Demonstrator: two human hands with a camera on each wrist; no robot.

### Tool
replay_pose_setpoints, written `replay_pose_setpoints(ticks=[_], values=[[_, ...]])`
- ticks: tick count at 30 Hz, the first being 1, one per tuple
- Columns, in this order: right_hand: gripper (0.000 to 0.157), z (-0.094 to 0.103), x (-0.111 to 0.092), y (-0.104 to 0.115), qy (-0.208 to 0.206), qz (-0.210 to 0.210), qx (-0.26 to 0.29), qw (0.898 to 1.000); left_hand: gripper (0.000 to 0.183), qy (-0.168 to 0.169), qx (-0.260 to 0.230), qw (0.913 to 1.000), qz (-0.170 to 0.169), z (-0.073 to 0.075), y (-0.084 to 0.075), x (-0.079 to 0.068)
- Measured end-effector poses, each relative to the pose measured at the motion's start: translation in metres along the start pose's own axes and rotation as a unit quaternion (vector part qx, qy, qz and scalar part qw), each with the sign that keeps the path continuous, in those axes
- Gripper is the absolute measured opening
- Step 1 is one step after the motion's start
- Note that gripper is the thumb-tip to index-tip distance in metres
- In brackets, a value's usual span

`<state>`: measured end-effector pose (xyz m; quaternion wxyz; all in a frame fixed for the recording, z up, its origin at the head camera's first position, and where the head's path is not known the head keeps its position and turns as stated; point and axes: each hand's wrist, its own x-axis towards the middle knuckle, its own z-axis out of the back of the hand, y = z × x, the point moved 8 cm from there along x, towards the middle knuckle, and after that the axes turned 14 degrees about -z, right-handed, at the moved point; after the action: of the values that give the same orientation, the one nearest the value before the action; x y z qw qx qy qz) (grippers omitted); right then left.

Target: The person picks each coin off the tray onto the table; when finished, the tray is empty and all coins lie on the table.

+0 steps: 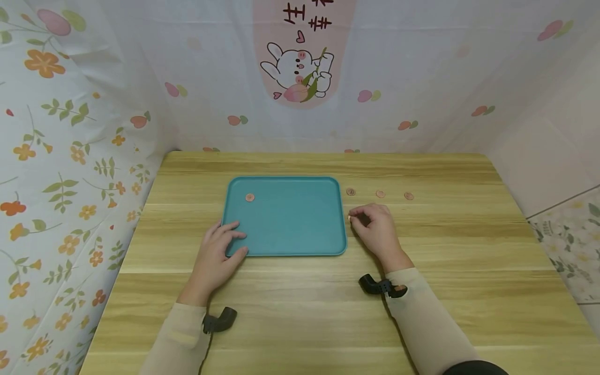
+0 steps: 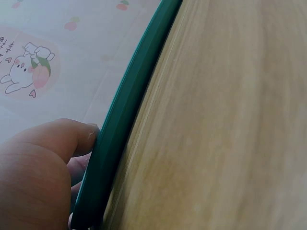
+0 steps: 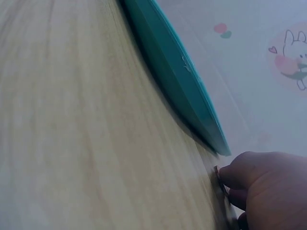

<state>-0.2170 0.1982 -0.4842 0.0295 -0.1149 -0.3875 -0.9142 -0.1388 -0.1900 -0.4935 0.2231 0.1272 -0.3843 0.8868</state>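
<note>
A shallow blue-green tray lies on the table. My left hand rests over its near left corner, fingers spread loosely across the rim, and the thumb touches the near rim in the left wrist view. Inside the tray, toward the far left, lies one copper-coloured coin. Just outside the tray's right edge, my right hand pinches another coin between thumb and fingers, close over the tabletop; it is seen edge-on and tilted in the right wrist view.
Three more copper-coloured coins lie in a row right of the tray: a near one, a middle one and a far one. The wooden table meets a printed cloth at the back.
</note>
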Motion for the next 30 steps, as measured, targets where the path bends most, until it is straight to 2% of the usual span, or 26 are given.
replay_pose_setpoints(ticks=[5, 9, 15, 19, 22, 26, 30], values=[[0.007, -0.001, 0.002, 0.002, 0.000, 0.009, -0.001, 1.000, 0.025, -0.003, 0.001, 1.0000, 0.000, 0.002, 0.001, 0.000], [0.008, -0.002, 0.002, -0.001, 0.004, -0.004, 0.003, 1.000, 0.025, -0.003, 0.002, 1.0000, -0.003, 0.001, 0.001, 0.000], [0.027, -0.001, 0.001, -0.010, 0.003, -0.051, 0.027, 0.998, 0.025, 0.001, 0.002, 1.0000, -0.002, -0.002, 0.001, 0.000], [0.037, -0.008, 0.000, -0.015, 0.019, -0.084, 0.037, 0.996, 0.025, 0.005, 0.011, 0.9999, 0.001, 0.000, 0.002, -0.004], [0.048, -0.009, 0.001, -0.017, 0.028, -0.110, 0.065, 0.991, 0.025, 0.005, 0.018, 0.9998, -0.002, 0.001, 0.001, -0.005], [0.063, -0.004, 0.008, -0.017, 0.022, -0.138, 0.140, 0.980, 0.025, -0.005, 0.036, 0.9993, -0.009, -0.002, 0.000, 0.000], [0.062, 0.002, 0.019, -0.005, -0.009, -0.119, 0.171, 0.978, 0.024, -0.011, 0.047, 0.9988, 0.001, -0.007, 0.001, 0.004]])
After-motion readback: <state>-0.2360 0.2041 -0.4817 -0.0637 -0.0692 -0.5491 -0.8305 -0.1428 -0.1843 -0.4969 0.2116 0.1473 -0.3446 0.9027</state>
